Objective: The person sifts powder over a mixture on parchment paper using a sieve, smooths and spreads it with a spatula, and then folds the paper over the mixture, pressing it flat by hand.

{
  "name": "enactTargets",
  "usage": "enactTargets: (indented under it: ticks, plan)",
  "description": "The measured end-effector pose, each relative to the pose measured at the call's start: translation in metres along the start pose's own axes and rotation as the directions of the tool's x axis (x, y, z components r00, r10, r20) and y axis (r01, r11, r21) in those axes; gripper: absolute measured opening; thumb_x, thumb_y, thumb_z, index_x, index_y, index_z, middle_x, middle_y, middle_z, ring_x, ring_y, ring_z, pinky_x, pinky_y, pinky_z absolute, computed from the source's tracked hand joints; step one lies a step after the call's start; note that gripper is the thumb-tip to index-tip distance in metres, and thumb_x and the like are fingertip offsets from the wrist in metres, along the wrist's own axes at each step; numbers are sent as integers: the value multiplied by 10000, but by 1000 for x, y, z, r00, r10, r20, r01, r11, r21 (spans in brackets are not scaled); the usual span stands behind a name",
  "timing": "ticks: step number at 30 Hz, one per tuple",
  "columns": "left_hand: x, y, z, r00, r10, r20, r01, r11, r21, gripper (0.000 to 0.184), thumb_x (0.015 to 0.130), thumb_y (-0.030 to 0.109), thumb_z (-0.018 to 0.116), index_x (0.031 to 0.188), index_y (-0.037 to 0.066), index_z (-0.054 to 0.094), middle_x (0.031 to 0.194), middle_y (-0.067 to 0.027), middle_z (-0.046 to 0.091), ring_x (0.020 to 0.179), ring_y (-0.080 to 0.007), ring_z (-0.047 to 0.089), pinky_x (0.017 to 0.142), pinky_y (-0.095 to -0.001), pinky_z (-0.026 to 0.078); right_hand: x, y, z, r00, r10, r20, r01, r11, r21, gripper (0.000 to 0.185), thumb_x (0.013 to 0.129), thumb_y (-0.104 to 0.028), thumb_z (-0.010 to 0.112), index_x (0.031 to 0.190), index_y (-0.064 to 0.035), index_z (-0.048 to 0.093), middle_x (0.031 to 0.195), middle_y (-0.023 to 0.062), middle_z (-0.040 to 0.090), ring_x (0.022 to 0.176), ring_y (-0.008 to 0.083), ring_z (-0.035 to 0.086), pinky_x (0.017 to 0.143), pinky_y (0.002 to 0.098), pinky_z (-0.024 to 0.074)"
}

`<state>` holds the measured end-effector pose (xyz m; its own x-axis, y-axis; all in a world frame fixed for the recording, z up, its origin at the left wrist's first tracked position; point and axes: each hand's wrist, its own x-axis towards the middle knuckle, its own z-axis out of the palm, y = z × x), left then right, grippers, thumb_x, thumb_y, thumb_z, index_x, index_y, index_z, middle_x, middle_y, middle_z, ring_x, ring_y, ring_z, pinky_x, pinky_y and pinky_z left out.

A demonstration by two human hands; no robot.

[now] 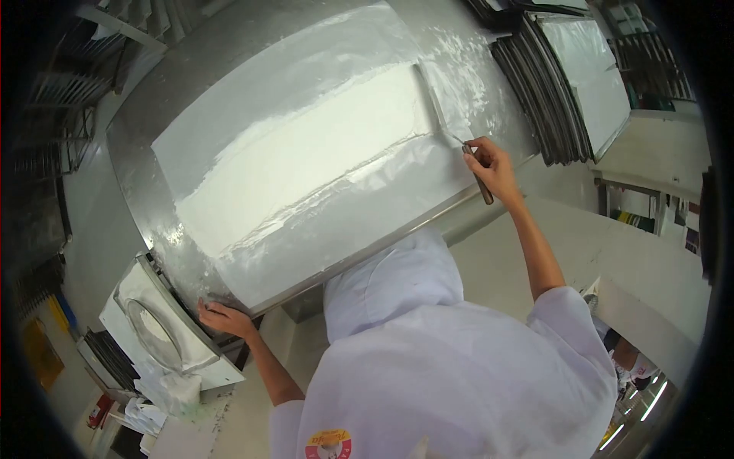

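Observation:
My right hand [493,170] is closed around the dark handle of a long metal spatula [432,99]. The blade lies across the right end of a wide layer of white cream-like material [306,149]. That layer is spread on a pale sheet [367,222] over the metal table [141,164]. At the table's lower left corner is my left hand [223,317], its fingers apart and nothing seen in them, beside a white box-shaped unit.
The white unit [126,294] has a round metal bowl [153,333] in it. Dark trays [547,92] are stacked at the table's right end. Racks [73,84] stand at the upper left. Part of another person [634,367] shows at the lower right.

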<state>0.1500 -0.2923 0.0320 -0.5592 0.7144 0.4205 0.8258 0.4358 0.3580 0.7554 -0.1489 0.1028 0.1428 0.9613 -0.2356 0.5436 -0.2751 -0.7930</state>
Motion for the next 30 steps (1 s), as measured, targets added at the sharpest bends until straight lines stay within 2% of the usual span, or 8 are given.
enactTargets:
  ticks: [6,12,14,23,24,26,30]
  plan:
    - [-1,-9,3,1000,10,6,-10,1000,-16,381,1067,222,399,1291,-53,537,1202,-227,540,1090,-385,522,941,-477,408,17,7,5,999,-21,42,20,999,25,231,900,-128,706,1077,8,646,651,1,573,606,59,512,554,248,413]
    - [0,-4,0,999,-17,29,18,999,-45,393,1068,241,404,1293,-53,536,1223,-226,539,1095,-381,519,955,-476,404,9,-23,22,997,-39,72,44,996,-73,226,890,-122,710,1077,-9,651,627,11,578,562,69,519,526,259,414]
    - [-1,-6,1,1000,-3,20,4,999,-43,395,1067,244,407,1292,-53,537,1228,-228,539,1098,-381,519,960,-473,403,4,-32,34,994,-85,67,91,991,-99,230,879,-131,719,1072,-25,655,614,25,574,545,87,529,522,267,421]
    - [-1,-7,1,999,-47,18,48,996,-77,396,1062,256,424,1282,-51,547,1218,-225,551,1134,-380,513,977,-486,393,-29,-77,91,998,-55,11,56,985,-165,244,847,-162,741,1014,-23,631,587,82,533,510,178,513,527,325,441]
    - [-1,-7,1,999,-42,15,43,996,-77,394,1060,254,425,1277,-50,550,1212,-225,554,1129,-382,517,976,-485,395,-32,-81,97,998,-56,18,58,984,-171,244,847,-162,741,1014,-23,631,587,82,533,510,178,513,527,325,441]
    - [-1,-8,1,999,-43,12,44,996,-75,391,1058,252,426,1272,-50,553,1207,-224,556,1124,-383,522,974,-483,396,-38,-88,110,993,-116,10,115,975,-188,238,855,-129,743,1037,-7,651,575,12,504,507,68,451,484,264,393]
    - [2,-7,-1,999,-34,15,35,997,-75,384,1054,243,433,1270,-49,560,1195,-226,570,1106,-383,528,964,-472,404,-49,-108,135,990,-139,9,138,966,-217,245,839,-133,753,1026,-10,653,570,33,507,496,92,462,485,276,405]
